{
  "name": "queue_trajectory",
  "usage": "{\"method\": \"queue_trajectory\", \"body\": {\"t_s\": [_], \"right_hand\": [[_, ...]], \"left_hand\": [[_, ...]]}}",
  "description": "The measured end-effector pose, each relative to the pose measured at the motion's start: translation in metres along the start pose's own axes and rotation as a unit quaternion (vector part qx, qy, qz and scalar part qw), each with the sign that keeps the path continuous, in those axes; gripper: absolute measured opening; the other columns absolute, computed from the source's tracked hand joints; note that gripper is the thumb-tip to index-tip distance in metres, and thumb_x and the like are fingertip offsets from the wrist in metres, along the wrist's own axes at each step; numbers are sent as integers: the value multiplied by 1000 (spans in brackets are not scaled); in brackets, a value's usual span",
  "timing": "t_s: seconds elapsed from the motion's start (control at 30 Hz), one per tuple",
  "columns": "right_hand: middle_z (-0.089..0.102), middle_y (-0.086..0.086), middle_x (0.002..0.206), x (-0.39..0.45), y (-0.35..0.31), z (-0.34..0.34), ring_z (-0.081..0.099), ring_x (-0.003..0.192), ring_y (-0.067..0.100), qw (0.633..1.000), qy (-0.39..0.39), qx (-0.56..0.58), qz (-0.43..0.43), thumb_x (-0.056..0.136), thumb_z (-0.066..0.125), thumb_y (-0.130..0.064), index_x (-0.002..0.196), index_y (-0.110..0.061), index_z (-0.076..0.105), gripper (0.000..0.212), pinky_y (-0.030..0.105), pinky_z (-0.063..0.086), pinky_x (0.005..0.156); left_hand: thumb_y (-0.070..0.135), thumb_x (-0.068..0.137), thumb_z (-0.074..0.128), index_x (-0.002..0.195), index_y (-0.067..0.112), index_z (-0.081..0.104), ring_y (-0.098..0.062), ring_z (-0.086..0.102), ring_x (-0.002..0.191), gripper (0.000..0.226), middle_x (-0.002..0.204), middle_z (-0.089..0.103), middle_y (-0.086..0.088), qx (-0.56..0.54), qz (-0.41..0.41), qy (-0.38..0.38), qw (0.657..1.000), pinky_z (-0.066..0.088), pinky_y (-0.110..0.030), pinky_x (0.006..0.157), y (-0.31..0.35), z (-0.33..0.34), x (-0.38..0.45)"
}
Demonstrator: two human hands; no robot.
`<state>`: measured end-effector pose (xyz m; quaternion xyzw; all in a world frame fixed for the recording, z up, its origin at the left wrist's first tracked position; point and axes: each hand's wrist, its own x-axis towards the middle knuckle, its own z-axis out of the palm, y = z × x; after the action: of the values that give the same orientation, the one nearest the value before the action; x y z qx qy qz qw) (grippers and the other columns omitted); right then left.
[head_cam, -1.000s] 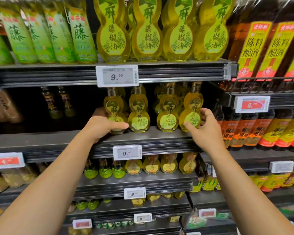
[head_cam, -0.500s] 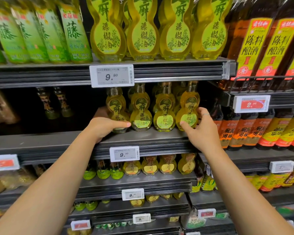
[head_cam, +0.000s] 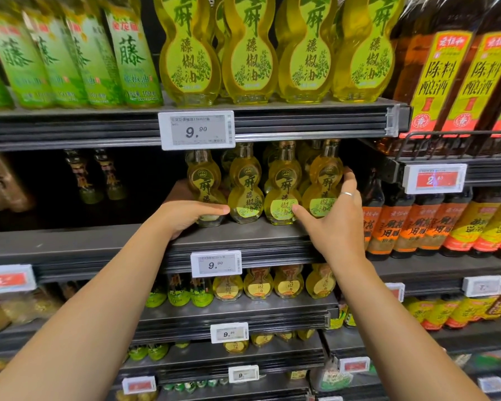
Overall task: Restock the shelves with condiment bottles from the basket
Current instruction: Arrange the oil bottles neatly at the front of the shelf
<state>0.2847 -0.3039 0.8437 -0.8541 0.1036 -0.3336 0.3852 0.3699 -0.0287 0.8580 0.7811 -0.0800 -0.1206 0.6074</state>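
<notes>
The shelf [head_cam: 243, 235] carried a front row of four gourd-shaped oil bottles [head_cam: 282, 195] under the price tag [head_cam: 196, 130], with a dark unfilled stretch to their left. The left hand [head_cam: 185, 214] wrapped round the leftmost bottle [head_cam: 204, 186], fingers curled behind it, while the right hand [head_cam: 334, 221] cupped the rightmost bottle [head_cam: 323, 186], fingers spread along its side and thumb in front. Bracketing both ends probably served to square the row. No basket showed.

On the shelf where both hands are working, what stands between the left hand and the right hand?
In the head view, two gourd-shaped yellow oil bottles stand upright between the left hand and the right hand, in the front row on that shelf.
</notes>
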Motion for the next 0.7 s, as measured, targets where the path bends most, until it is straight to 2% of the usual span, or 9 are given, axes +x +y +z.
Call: {"method": "queue_trajectory", "body": {"t_s": [0.17,0.27,0.33,0.4,0.43,0.5,0.6,0.63,0.7], "right_hand": [[34,10,153,-6,-5,-3,35,142,29,1000,-2,7,11,79,83,-45,160,-22,11,111,43,38,114],[42,7,143,-24,-19,-9,40,131,25,993,74,-15,-96,85,77,-38,152,-17,30,84,38,39,108],[57,-2,123,-33,-41,-4,53,114,14,987,21,5,-160,88,70,-37,142,-23,42,63,32,47,96],[65,-9,102,-37,-69,9,63,95,7,984,-89,12,-151,88,65,-42,138,-25,46,57,31,52,84],[65,-7,98,-37,-81,18,65,91,9,984,-122,7,-133,88,65,-44,135,-23,45,56,30,51,78],[60,-1,101,-38,-99,35,64,93,19,986,-120,-8,-115,89,67,-42,123,-17,45,48,32,47,70],[52,4,106,-40,-114,53,61,95,26,992,-100,-18,-77,92,67,-37,119,-10,45,44,31,42,66],[52,7,109,-41,-116,58,61,95,27,993,-101,-20,-61,92,67,-36,120,-9,45,44,30,42,65],[51,10,115,-42,-118,65,59,94,26,994,-97,-13,-39,93,66,-34,121,-7,46,44,30,42,66]], "left_hand": [[47,40,96,83,28,83,-6,74,88,49,96,79,1,-21,14,0,1000,52,-7,63,-3,-2,1],[45,36,101,99,16,81,-12,75,94,72,101,79,-2,-34,43,17,998,56,-14,71,-7,-4,5],[39,41,100,106,14,77,-12,75,97,74,103,78,-2,-31,43,17,998,58,-20,81,-7,-4,5],[38,41,100,95,15,82,-10,74,96,61,101,79,-1,-33,25,8,999,57,-24,88,-4,-3,1],[40,39,100,88,20,83,-8,74,95,55,99,79,1,-29,22,7,999,56,-23,86,-4,-3,-2],[44,31,98,78,30,83,-5,74,89,51,92,79,5,-25,38,20,999,54,-17,76,-4,-4,-7],[46,24,91,73,23,81,2,73,77,54,80,78,11,-35,58,52,996,51,-7,58,-5,-8,-12],[43,27,91,75,23,79,3,72,74,53,78,77,12,-32,62,52,996,49,-5,56,-5,-10,-11],[32,40,94,72,25,79,4,72,74,36,79,77,13,-24,63,37,997,48,-3,55,-4,-11,-10]]}}
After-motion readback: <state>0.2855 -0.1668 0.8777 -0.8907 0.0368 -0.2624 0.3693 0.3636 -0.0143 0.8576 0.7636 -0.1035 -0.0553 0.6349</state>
